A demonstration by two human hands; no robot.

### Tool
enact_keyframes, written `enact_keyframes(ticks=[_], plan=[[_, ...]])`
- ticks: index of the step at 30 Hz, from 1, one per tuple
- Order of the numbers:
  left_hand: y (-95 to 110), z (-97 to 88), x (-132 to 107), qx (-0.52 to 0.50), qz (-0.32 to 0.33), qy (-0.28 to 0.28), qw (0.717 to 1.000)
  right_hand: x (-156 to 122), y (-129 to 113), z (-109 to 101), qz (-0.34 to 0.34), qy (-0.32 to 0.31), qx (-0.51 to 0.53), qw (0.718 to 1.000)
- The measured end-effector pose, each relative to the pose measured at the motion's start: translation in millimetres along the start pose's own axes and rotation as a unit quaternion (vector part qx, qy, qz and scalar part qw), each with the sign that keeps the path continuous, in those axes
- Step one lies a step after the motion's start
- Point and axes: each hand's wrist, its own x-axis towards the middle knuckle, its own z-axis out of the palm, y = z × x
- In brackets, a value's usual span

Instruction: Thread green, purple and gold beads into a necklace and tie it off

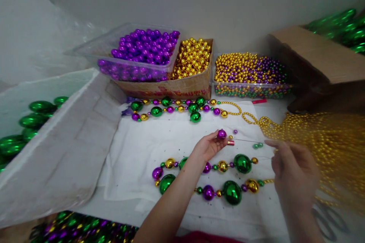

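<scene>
My left hand (207, 147) pinches a purple bead (221, 134) at its fingertips, just above a white cloth (137, 159). A thin needle or wire (245, 141) runs from that bead rightward to my right hand (293, 172), whose fingers are pinched on its far end; that hand is blurred. A small red-and-gold piece (230, 142) sits on the wire beside the purple bead. Below both hands lies a strung necklace (232, 191) of green, purple and gold beads. Two small green beads (257, 145) and one small purple bead (235, 131) lie loose by the wire.
A second finished necklace (176, 108) lies at the cloth's far edge. Behind it stand a tub of purple beads (142, 51), a cardboard box of gold beads (192, 59) and a tub of mixed small beads (248, 72). Gold bead strands (322, 148) pile up right; a white box with green beads (34, 121) is left.
</scene>
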Motion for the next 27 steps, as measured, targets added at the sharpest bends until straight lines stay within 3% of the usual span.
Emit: enact_keyframes(ticks=[6, 15, 27], plan=[[-4, -1.7, -3, -0.083, -0.014, -0.004, 0.996, -16, 5, 3, -0.058, 0.012, -0.042, 0.997], [-10, -8.3, -6, -0.115, -0.021, -0.01, 0.993, -30, 5, 3, -0.155, 0.022, -0.134, 0.979], [-15, -4.9, -10, -0.089, -0.006, -0.001, 0.996, -27, 3, 0, -0.24, -0.04, -0.208, 0.947]])
